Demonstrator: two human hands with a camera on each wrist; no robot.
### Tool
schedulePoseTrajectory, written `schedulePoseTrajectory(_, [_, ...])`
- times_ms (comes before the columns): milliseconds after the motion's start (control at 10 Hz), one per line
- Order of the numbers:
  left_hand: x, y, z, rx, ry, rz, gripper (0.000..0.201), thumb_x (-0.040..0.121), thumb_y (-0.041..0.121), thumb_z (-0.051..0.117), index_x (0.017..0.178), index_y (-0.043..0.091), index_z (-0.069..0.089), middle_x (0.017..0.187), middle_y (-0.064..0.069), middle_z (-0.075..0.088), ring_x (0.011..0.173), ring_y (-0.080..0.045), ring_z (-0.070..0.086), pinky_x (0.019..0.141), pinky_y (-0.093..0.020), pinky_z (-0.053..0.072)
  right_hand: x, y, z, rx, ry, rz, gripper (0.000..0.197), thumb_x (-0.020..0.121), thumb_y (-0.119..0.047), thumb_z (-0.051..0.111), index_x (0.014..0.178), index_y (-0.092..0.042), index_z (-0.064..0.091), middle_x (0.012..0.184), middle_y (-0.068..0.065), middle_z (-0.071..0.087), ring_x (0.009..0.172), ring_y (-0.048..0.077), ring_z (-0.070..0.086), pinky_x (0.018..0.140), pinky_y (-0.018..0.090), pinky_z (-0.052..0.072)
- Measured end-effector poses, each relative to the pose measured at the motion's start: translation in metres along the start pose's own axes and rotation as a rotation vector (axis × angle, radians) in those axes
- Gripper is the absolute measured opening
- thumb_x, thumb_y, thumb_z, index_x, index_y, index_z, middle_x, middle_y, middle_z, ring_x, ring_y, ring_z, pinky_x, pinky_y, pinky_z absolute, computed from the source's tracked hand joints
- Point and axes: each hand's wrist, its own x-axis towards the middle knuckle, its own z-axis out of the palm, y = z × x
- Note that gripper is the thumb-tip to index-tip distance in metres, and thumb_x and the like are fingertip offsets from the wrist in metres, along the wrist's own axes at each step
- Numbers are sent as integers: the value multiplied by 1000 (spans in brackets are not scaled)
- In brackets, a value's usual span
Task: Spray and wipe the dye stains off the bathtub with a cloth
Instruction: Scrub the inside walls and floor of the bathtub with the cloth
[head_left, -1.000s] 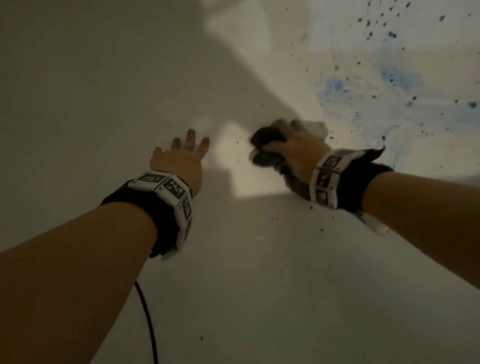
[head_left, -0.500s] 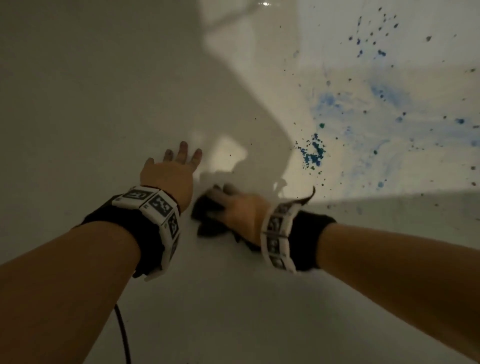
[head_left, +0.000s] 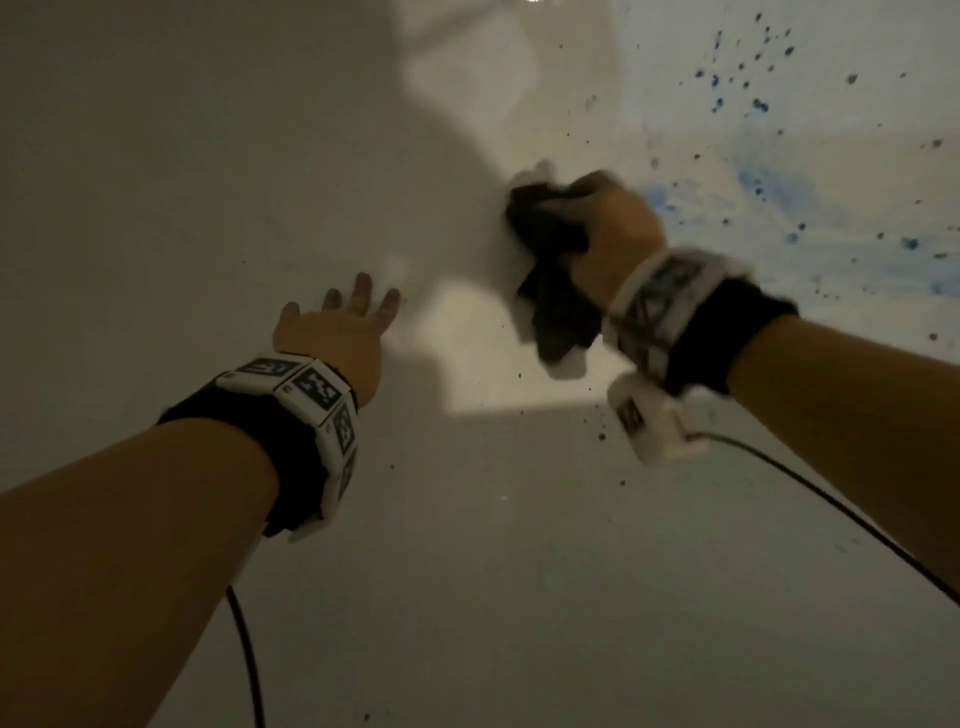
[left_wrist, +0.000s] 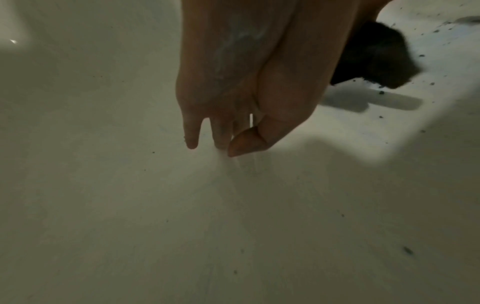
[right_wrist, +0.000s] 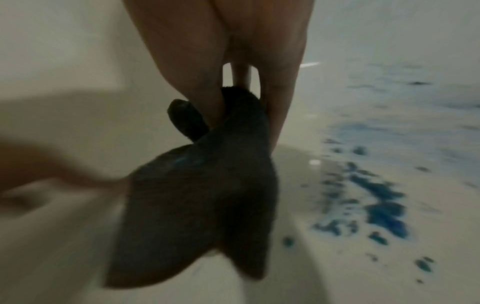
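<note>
My right hand (head_left: 597, 218) grips a dark cloth (head_left: 553, 280) against the white bathtub (head_left: 467, 545) surface, just left of the blue dye stains (head_left: 769, 187). In the right wrist view the cloth (right_wrist: 207, 205) hangs from my fingers (right_wrist: 205, 88), with blue blotches (right_wrist: 384, 211) to its right. My left hand (head_left: 343, 322) lies flat on the tub with straight fingers, holding nothing; the left wrist view shows its fingertips (left_wrist: 192, 142) touching the tub. No spray bottle is in view.
Small dark specks (head_left: 602, 431) dot the tub floor below the cloth. Blue splatter (head_left: 753, 78) spreads over the upper right wall. Thin black cables (head_left: 831, 509) trail from both wrists. A bright light patch (head_left: 498, 358) lies between the hands.
My right hand has swept the cloth up and to the right, away from the left hand and back toward the blue stains. The left hand stays pressed in place.
</note>
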Motion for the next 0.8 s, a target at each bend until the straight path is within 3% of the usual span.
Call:
schedulePoseTrajectory(100, [0, -1, 4, 11, 28, 5, 75, 95, 14, 38, 147, 30, -15, 155, 1, -20, 145, -23, 0, 116, -46, 11, -38, -46, 30, 191, -324, -277, 47, 86, -6, 59, 129, -23, 54, 128, 11, 51, 110, 19, 52, 86, 21, 42])
schedulePoseTrajectory(200, [1, -1, 5, -11, 39, 9, 76, 94, 8, 35, 147, 30, -15, 155, 1, -20, 145, -23, -1, 116, -46, 9, -70, -91, 69, 117, -731, -426, 42, 94, -20, 50, 136, -24, 44, 139, 10, 42, 121, 30, 45, 94, 32, 41])
schedulePoseTrajectory(300, [2, -1, 3, -17, 25, 8, 75, 94, 6, 31, 147, 31, -16, 155, 2, -21, 145, -22, -3, 116, -45, 7, -68, -101, 94, 6, -807, -525, 51, 95, -37, 46, 143, -31, 29, 148, 4, 29, 131, 29, 35, 103, 31, 31])
schedulePoseTrajectory(400, [3, -1, 4, -2, 34, 14, 76, 93, 5, 32, 146, 32, -16, 155, 2, -21, 145, -21, -3, 116, -45, 8, -37, -68, 77, -128, -640, -371, 50, 95, -23, 48, 142, -30, 34, 150, 5, 27, 133, 27, 34, 106, 33, 30])
schedulePoseTrajectory(500, [2, -2, 6, -5, 12, 0, 77, 94, 11, 36, 146, 32, -16, 155, 3, -21, 145, -20, -2, 117, -45, 7, -11, -15, 51, -165, -406, -232, 54, 90, -7, 50, 139, -28, 42, 143, 9, 34, 126, 31, 39, 100, 40, 37])
schedulePoseTrajectory(600, [1, 0, 2, 28, -15, -17, 75, 95, 23, 39, 147, 31, -16, 155, 3, -20, 145, -20, -2, 117, -47, 6, 6, 23, 18, 59, -203, 100, 42, 87, -16, 59, 128, -20, 52, 127, 13, 49, 109, 32, 50, 90, 39, 42])
schedulePoseTrajectory(700, [-2, 4, -3, 44, -36, -18, 76, 95, 28, 40, 147, 29, -15, 155, 1, -20, 145, -22, -1, 116, -50, 6, -6, 38, -9, 200, -204, 220, 37, 84, -26, 64, 119, -15, 54, 114, 7, 53, 100, 26, 51, 86, 33, 41])
schedulePoseTrajectory(800, [-2, 6, -5, 56, -56, -21, 76, 95, 25, 40, 148, 27, -15, 156, 0, -19, 145, -24, 0, 116, -52, 7, -52, 19, -13, 185, -518, -146, 41, 84, -25, 63, 125, -22, 56, 126, 2, 50, 115, 22, 48, 94, 22, 36])
